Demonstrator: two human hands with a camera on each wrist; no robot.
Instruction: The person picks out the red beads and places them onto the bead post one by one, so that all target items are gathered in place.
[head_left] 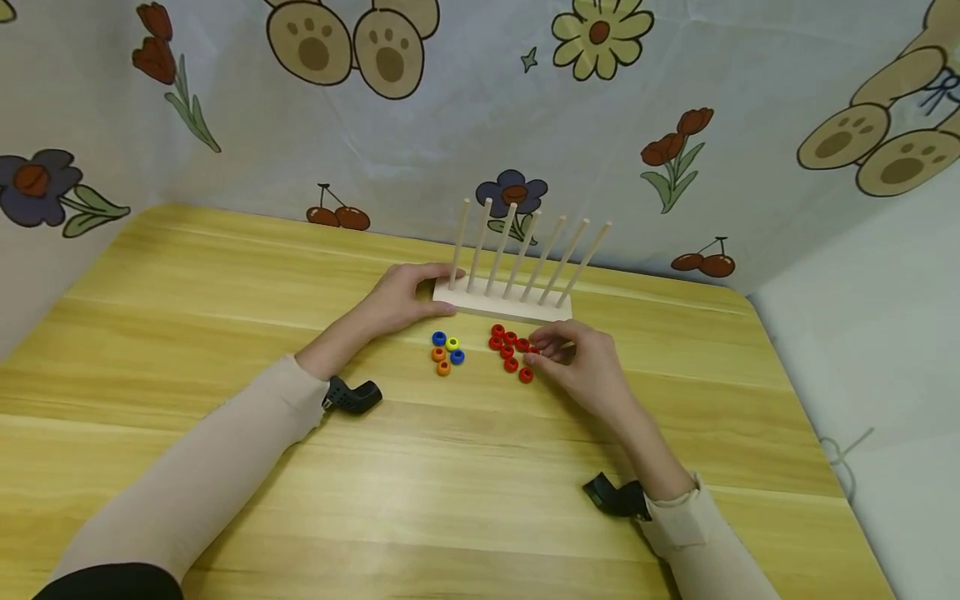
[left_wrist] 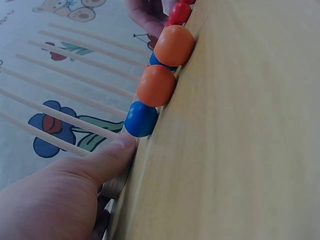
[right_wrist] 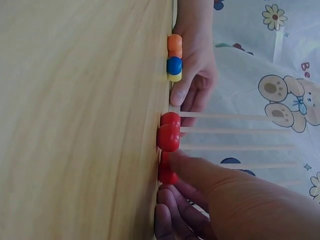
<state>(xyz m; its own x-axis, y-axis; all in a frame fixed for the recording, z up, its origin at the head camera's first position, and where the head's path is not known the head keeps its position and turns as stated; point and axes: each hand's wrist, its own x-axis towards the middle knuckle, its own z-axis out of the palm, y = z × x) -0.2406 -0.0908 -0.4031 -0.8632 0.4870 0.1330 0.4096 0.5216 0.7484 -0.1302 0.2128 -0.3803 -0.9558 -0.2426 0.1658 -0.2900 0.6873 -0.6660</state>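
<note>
A pale wooden rack (head_left: 502, 302) with several upright pegs (head_left: 517, 250) stands toward the back of the table. My left hand (head_left: 401, 298) grips the left end of its base, thumb along the front edge. Right of centre lies a cluster of red beads (head_left: 507, 352), just in front of the rack. At the cluster's right side, my right hand (head_left: 588, 362) pinches a red bead (right_wrist: 166, 172) between thumb and fingers, low over the tabletop. Left of the red ones lie two blue beads (head_left: 438, 337), two orange beads (head_left: 444, 367) and one yellow bead (head_left: 452, 343).
The wood-grain table (head_left: 420, 492) ends at the back against a cloth (head_left: 420, 158) printed with flowers, cherries and bear feet. Black wrist devices (head_left: 356, 397) are worn at both cuffs. A pale cord (head_left: 846, 454) hangs beyond the right table edge.
</note>
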